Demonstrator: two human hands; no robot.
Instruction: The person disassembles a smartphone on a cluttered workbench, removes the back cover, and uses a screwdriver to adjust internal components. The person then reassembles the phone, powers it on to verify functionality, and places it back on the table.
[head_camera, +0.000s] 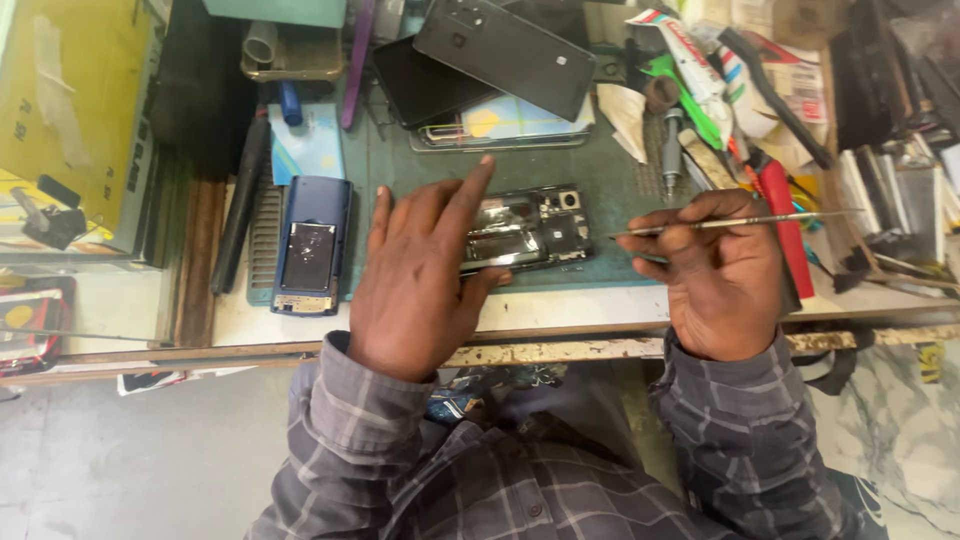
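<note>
A small phone-repair workshop is showing itself here: a worn wooden counter (560, 352) is carrying a green cutting mat (610, 180), an opened smartphone with its circuit boards exposed (525, 232), a blue keypad handset lying back-up (311, 245), stacked black phone back covers (500, 55), and red-handled tools (785, 215) crowding the edge.

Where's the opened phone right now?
In the head view the opened phone lies mid-bench on the green mat, pinned under the left hand, with the right hand and its thin metal tool just beside it.
</note>
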